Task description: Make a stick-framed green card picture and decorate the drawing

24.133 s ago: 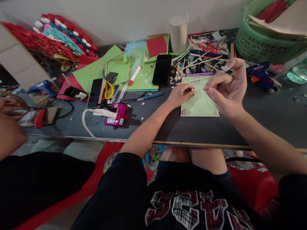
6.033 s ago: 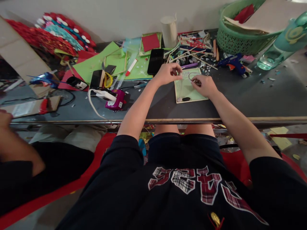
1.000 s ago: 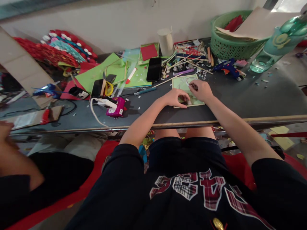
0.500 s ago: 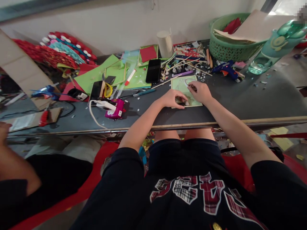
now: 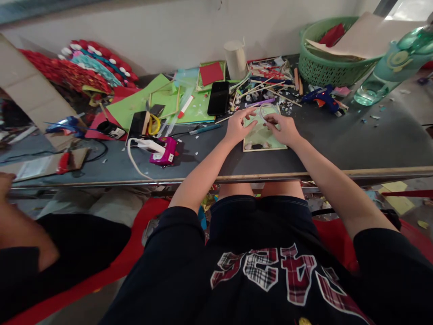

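Note:
A pale green framed panel point(image 5: 260, 135) lies on the grey table near its front edge, with small stones point(image 5: 257, 146) along its lower side. Over the panel's upper left part is my left hand point(image 5: 241, 126), its thumb and fingers apart and nothing between them. My right hand point(image 5: 281, 129) is at the panel's right side, thumb and fingertips brought together at a thin pale ring point(image 5: 267, 106) that rises over the top of the panel.
Behind the panel lie a black phone point(image 5: 218, 99) and a heap of sticks and scraps. A glue gun point(image 5: 323, 98), a green basket point(image 5: 334, 72) and a water bottle point(image 5: 379, 76) stand at the right. A magenta power adapter point(image 5: 165, 151) sits left. A person's arm shows at far left.
My left hand has moved up and away from the stones, which now show at the panel's lower side. The thin ring stands out more above my right fingertips.

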The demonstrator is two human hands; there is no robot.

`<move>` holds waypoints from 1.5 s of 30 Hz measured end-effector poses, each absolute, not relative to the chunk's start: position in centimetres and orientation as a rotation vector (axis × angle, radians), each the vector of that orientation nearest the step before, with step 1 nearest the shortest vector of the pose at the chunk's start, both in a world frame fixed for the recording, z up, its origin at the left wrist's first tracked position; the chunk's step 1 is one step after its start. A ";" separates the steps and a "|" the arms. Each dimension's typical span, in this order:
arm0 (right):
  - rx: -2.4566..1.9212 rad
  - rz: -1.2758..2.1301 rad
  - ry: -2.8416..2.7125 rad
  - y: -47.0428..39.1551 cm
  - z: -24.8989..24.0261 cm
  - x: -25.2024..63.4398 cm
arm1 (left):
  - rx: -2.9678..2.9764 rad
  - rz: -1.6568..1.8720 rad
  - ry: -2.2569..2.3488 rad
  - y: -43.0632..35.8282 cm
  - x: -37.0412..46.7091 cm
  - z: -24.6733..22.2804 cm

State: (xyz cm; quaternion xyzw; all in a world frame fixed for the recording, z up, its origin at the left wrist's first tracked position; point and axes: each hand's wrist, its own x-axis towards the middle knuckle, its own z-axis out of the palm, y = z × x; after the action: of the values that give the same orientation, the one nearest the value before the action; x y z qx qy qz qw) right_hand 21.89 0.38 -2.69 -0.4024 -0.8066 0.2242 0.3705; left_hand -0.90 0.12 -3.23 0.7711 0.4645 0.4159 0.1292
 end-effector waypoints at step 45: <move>-0.934 0.677 -2.020 1.7 -3.9 22.1 | 2.292 1.357 1.294 1.9 0.8 -5.5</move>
State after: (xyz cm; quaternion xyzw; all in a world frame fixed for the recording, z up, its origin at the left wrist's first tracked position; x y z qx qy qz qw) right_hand 22.05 1.68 -3.86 -0.3685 -0.7971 0.2673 0.3967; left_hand 0.81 1.90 -5.49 0.7709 0.4351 0.4565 0.0899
